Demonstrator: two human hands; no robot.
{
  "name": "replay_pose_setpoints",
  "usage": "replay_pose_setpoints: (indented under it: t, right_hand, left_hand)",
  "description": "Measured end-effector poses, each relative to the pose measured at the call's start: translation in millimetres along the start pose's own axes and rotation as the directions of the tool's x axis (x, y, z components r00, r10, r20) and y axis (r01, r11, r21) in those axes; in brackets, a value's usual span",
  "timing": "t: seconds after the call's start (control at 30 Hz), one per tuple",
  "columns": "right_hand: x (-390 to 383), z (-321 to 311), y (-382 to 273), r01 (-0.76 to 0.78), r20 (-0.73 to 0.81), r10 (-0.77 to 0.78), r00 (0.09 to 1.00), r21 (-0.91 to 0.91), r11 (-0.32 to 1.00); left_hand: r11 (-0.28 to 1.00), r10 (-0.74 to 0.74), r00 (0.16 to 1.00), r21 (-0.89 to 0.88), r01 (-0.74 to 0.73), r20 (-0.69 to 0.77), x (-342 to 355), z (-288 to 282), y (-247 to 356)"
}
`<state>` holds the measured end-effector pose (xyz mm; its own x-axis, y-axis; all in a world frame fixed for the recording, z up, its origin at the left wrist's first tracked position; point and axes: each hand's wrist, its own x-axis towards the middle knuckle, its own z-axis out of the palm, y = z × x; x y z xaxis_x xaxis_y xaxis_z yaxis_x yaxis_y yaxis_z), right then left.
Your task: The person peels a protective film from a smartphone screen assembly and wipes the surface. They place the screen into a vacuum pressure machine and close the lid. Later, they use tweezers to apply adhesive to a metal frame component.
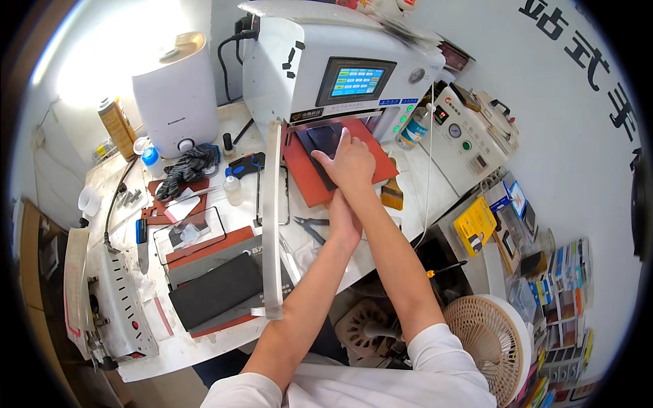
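Head-worn fisheye, looking steeply down, close over workbench (224, 122)

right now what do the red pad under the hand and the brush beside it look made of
Red pad: likely silicone or rubber; matte, flat, no glare. The right hand presses a dark sheet onto it. Brush: tan bristles, a dark band above them, material unclear.

Right hand (352, 163) flat on dark panel (321, 139) atop red mat (306, 180); left hand (345, 221) beneath right forearm, at mat edge.

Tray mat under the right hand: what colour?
Red-orange mat, with a black sheet on it under the right hand. Head view shows it.
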<state>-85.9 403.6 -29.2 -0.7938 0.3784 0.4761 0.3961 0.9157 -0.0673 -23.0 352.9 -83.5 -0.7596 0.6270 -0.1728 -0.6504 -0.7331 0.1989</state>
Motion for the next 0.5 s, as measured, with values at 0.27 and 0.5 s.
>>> replay_pose_setpoints:
  t: [0.27, 0.5]
  right_hand:
    - [8.0, -19.8, 45.3, -0.076, -0.085, 0.097, 0.992, 0.219, 0.973]
    - [-17.3, -32.0, 102.7, -0.026, 0.061, -0.008, 0.998, 0.538, 0.843]
  left_hand:
    - [0.996, 0.057, 0.994, -0.059, -0.063, -0.090, 10.0, -10.5, -2.8]
    - [0.997, 0.057, 0.995, -0.045, -0.060, -0.077, 5.9, -4.8, -1.9]
